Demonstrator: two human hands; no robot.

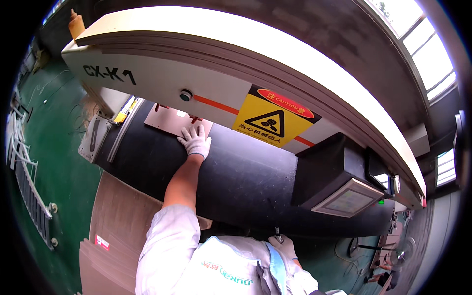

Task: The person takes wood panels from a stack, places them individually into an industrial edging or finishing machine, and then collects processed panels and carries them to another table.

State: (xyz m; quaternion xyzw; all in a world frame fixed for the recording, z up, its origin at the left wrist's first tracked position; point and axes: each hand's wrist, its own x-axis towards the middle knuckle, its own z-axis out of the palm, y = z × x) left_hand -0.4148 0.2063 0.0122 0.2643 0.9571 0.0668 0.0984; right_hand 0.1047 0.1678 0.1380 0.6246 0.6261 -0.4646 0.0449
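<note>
My left hand (195, 143), in a white glove, lies flat with its fingers spread on the near edge of a pinkish-brown panel (169, 121). Red clamp-like parts (195, 119) sit on that panel, just beyond my fingertips. Panel and hand are on the left part of a long black machine bed (236, 172). Close to my body, at the bed's near edge, my gloved right hand (284, 246) is closed around something with a small metal tip (277, 231). The glove hides most of that thing, so its kind does not show.
A white machine beam (162, 73) with a yellow warning sign (273, 118) spans above the bed. A black box with a touchscreen (339, 197) juts out at right. A metal rail (123, 130) borders the bed's left end. Brown boards (115, 209) are stacked at lower left.
</note>
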